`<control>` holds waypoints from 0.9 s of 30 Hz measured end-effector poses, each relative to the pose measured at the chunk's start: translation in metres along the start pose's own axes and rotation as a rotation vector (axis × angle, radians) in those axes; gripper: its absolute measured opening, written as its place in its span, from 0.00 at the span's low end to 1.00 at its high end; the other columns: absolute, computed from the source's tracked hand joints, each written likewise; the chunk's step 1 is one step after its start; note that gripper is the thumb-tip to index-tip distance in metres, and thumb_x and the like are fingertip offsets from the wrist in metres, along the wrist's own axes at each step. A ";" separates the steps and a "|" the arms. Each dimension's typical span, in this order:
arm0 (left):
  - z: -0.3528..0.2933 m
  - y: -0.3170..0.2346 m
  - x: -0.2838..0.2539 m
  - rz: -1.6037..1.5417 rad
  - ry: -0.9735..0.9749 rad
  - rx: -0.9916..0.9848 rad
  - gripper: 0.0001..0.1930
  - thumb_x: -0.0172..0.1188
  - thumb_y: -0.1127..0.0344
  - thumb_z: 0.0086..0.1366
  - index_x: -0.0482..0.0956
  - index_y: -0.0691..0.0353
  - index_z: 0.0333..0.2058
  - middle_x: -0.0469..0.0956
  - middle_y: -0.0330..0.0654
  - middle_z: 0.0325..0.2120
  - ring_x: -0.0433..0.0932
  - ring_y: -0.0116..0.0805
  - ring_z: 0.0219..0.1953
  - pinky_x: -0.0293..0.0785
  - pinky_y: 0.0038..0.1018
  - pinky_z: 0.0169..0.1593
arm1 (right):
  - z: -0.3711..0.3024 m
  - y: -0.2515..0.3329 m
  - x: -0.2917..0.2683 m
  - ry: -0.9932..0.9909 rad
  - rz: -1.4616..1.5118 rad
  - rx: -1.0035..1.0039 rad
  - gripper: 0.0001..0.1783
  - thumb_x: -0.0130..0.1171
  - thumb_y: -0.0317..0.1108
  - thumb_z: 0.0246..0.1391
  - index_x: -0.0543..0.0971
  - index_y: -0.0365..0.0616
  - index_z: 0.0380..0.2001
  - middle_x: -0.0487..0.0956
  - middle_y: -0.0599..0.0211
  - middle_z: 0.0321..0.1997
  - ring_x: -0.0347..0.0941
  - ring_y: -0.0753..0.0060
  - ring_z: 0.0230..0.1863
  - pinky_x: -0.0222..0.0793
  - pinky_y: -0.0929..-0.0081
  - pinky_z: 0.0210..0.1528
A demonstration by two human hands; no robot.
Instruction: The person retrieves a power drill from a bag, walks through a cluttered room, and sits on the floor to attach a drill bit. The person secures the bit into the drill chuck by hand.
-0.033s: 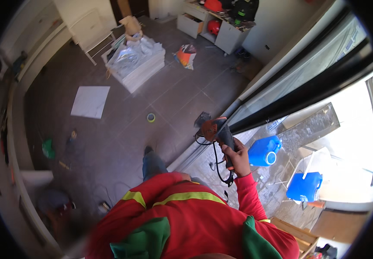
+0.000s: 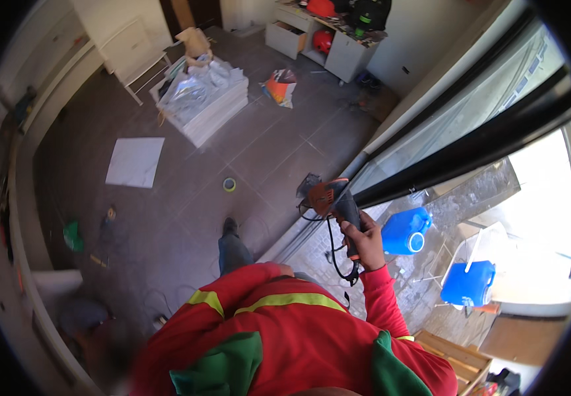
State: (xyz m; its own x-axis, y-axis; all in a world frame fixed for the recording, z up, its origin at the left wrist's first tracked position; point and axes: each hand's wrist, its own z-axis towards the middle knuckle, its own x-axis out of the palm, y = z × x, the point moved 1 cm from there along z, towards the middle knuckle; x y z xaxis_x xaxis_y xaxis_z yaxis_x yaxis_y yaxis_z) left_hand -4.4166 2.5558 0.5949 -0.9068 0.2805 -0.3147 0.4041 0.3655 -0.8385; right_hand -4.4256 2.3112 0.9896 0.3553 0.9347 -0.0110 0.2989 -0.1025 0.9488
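My right hand (image 2: 363, 243) is wrapped round the dark handle of an orange and grey angle grinder (image 2: 325, 197). The grinder is held out in front of me on the right, its head and guard toward the far left. Its black cord (image 2: 332, 251) hangs in a loop beside the handle and below my wrist. Across my belly lies my left arm in its red sleeve; only a bit of my left hand (image 2: 286, 270) shows, and its fingers are hidden. The grinder overlaps the sliding door frame (image 2: 430, 178) in the picture.
On the tiled floor are a tape roll (image 2: 230, 185), a pale square tile (image 2: 135, 162), a tile stack (image 2: 216, 121) and an orange bag (image 2: 279, 88). Beyond the door track stand two blue jugs (image 2: 396, 232). A wooden crate (image 2: 454, 360) is at lower right, cabinets (image 2: 345, 59) at the back.
The room has shifted slightly left and downward in the picture. The grinder stays in my right hand, and my left arm keeps its place across my belly.
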 end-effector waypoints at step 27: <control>0.060 0.225 -0.788 -0.399 0.287 -0.039 0.17 0.66 0.56 0.57 0.84 0.65 0.37 0.85 0.44 0.30 0.81 0.30 0.34 0.75 0.30 0.41 | 0.848 0.038 0.045 -0.485 0.099 0.106 0.20 0.65 0.40 0.58 0.78 0.36 0.47 0.79 0.68 0.29 0.71 0.82 0.22 0.67 0.82 0.23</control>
State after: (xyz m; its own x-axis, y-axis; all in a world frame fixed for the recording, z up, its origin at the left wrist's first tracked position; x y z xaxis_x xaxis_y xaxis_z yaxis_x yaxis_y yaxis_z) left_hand -3.6184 2.3640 0.6271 -0.9244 0.3429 0.1671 0.0414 0.5258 -0.8496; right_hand -3.6473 2.0604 0.7577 0.7498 0.6552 -0.0920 0.3222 -0.2402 0.9157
